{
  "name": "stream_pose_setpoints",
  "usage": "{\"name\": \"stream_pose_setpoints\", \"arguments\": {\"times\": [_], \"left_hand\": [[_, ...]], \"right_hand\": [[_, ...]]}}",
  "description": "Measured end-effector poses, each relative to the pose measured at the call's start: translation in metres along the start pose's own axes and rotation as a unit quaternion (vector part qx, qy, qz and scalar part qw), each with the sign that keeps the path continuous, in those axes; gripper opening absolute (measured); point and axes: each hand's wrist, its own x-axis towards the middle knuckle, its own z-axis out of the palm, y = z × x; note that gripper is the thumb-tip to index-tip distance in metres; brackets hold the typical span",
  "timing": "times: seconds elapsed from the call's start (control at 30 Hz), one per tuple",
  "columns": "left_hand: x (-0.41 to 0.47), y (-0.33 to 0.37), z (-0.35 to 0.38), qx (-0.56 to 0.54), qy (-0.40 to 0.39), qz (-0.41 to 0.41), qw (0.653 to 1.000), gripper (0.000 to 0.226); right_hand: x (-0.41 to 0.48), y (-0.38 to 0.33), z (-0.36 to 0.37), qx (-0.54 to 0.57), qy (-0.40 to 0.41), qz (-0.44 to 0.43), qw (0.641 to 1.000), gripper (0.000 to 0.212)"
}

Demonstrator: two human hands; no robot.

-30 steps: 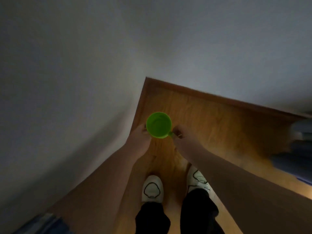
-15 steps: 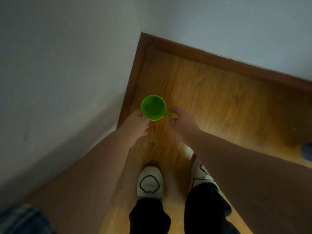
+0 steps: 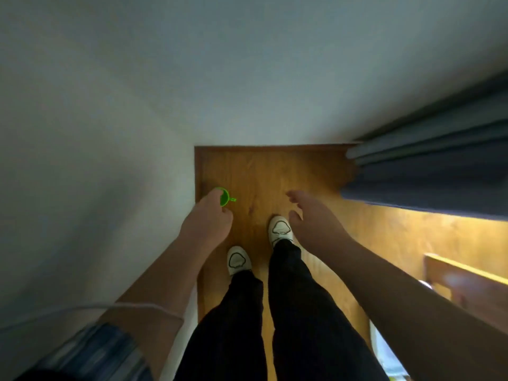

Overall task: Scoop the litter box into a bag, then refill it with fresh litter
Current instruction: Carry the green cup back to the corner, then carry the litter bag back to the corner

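Whereas pinched at the handle [image 3: 233,199] by the right hand [image 3: 310,218] half a second ago, now carried in the left hand [image 3: 207,220] alone: green cup [image 3: 224,197], with fingers curled over rim and body and handle jutting free to the right. Right hand now off the cup and well apart from it, loosely spread, holding nothing, above the right shoe [image 3: 279,228]. Cup no longer mouth-up toward the camera; turned nearly edge-on, showing only a sliver of the inside. Contents: cannot tell. Held over the wooden floor [image 3: 261,171], close to the corner of white wall [image 3: 247,78] and baseboard [image 3: 275,147]. Newly in view at right: blue-grey curtain [image 3: 428,166] reaching down to the floor, and a wooden furniture edge [image 3: 467,279]. Feet staggered, left shoe [image 3: 237,260] set behind the right one.
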Motion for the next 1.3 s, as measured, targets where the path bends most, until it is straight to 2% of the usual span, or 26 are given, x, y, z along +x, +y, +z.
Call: {"name": "stream_pose_setpoints", "arguments": {"times": [0.1,0.2,0.33,0.47,0.63,0.9,1.07,1.3], "left_hand": [[-0.093,0.092,-0.066,0.085,0.045,0.149,0.984,0.053],[-0.184,0.170,-0.100,0.159,0.083,0.271,0.946,0.050],[-0.270,0.235,-0.102,0.223,0.078,0.389,0.890,0.052],[-0.333,0.271,-0.071,0.265,0.078,0.476,0.835,0.052],[-0.404,0.270,-0.002,0.268,0.053,0.549,0.790,0.053],[-0.552,0.232,0.157,0.296,-0.024,0.600,0.743,0.054],[-0.655,0.221,0.271,0.347,-0.077,0.656,0.666,0.058],[-0.762,0.230,0.394,0.392,-0.163,0.723,0.546,0.058]], "right_hand": [[-0.121,-0.014,-0.080,0.001,0.103,0.011,0.995,0.048],[-0.232,-0.011,-0.133,-0.001,0.201,0.040,0.979,0.050],[-0.339,0.005,-0.159,0.037,0.304,0.075,0.949,0.054],[-0.416,0.030,-0.150,0.065,0.374,0.098,0.920,0.056],[-0.494,0.079,-0.116,0.078,0.407,0.150,0.898,0.058],[-0.670,0.199,-0.018,0.112,0.459,0.223,0.852,0.057],[-0.799,0.272,0.067,0.105,0.474,0.330,0.810,0.058],[-0.904,0.337,0.147,0.175,0.515,0.440,0.715,0.056]]}}
